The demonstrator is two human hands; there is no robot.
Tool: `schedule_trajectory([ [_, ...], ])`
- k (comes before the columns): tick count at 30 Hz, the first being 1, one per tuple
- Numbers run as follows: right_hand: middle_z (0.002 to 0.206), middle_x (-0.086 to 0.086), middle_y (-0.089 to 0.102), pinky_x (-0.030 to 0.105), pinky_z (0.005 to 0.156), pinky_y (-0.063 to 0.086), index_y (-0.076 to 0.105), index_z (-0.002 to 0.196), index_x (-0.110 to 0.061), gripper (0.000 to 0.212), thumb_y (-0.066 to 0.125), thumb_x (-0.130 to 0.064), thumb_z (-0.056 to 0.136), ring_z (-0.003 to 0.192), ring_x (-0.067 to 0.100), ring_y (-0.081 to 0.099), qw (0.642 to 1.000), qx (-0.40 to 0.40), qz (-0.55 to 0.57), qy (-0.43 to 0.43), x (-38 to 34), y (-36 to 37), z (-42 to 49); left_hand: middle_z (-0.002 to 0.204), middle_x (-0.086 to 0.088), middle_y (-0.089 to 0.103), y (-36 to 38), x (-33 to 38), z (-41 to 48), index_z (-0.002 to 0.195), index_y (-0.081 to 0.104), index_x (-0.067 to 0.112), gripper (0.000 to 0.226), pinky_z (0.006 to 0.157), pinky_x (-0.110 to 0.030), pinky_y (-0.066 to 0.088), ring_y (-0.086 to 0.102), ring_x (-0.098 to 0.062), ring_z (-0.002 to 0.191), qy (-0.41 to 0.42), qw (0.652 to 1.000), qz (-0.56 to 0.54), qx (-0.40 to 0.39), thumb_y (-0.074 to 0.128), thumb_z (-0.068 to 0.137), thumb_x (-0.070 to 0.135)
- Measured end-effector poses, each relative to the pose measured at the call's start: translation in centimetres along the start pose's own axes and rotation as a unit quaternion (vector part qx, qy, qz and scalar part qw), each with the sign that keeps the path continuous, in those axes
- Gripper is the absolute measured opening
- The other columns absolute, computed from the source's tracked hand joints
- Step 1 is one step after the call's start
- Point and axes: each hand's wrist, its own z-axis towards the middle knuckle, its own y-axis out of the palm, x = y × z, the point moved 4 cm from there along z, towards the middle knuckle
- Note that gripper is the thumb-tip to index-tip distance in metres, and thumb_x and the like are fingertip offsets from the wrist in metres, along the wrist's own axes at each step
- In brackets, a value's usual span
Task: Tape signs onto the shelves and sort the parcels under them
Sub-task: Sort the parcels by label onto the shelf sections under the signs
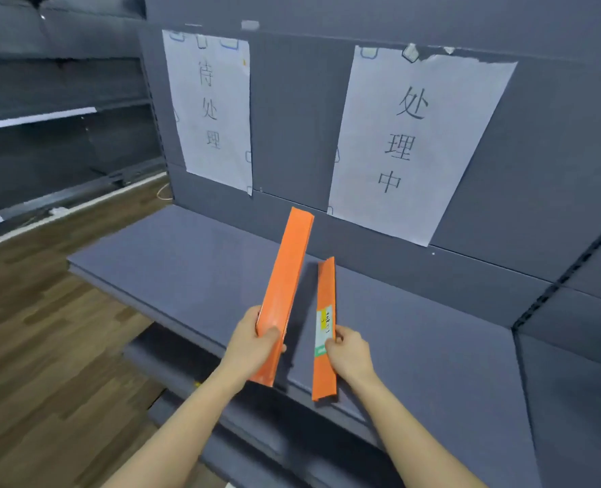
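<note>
Two white paper signs with black characters are taped to the grey back panel: a left sign [211, 110] and a right sign [411, 142]. My left hand [253, 343] grips a long orange parcel [285, 276] held edge-on above the grey shelf [186, 255], pointing toward the gap between the signs. My right hand [348, 353] pinches a shorter orange parcel [325, 287] with a white, yellow and green label, also edge-on over the shelf, below the right sign. The two parcels are close side by side and do not touch.
Lower grey shelf tiers [292, 445] step out toward me below the main shelf. A wooden floor [45, 346] lies to the left, with another dark shelving unit [56, 118] beyond. A slotted upright [566, 276] bounds the bay on the right.
</note>
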Motion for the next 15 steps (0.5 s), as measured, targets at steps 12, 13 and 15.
schedule_trajectory([
  [12,0.08,0.026,0.06,0.04,0.067,0.044,0.06,0.091,0.013,0.023,0.045,-0.005,0.092,0.073,0.037,0.055,0.98,0.17,0.073,0.075,-0.2,0.2,-2.6,0.095,0.006,0.057,1.7,1.4,3.7,0.107,0.043,0.024,0.023,0.051,-0.008,0.042,0.06,0.003,0.066,0.06,0.977,0.063,-0.196,0.045,0.094,0.005],
  [13,0.073,0.02,0.056,0.036,0.061,0.042,0.058,0.09,0.013,0.024,0.044,-0.006,0.094,0.064,0.03,0.05,0.967,0.179,0.152,0.096,-0.1,0.0,-2.8,0.092,0.007,0.055,2.4,1.6,3.5,0.108,0.042,0.023,0.024,0.051,-0.007,0.042,0.059,0.009,0.063,0.072,0.972,0.07,-0.214,0.045,0.094,0.003],
  [15,0.071,0.009,0.054,0.027,0.055,0.039,0.057,0.085,0.002,0.022,0.044,-0.011,0.097,0.061,0.018,0.047,0.921,0.174,0.316,0.146,0.2,-0.4,-2.9,0.086,0.007,0.055,3.7,1.8,3.0,0.11,0.044,0.019,0.026,0.049,-0.006,0.042,0.058,0.012,0.057,0.084,0.961,0.073,-0.254,0.044,0.092,-0.001],
])
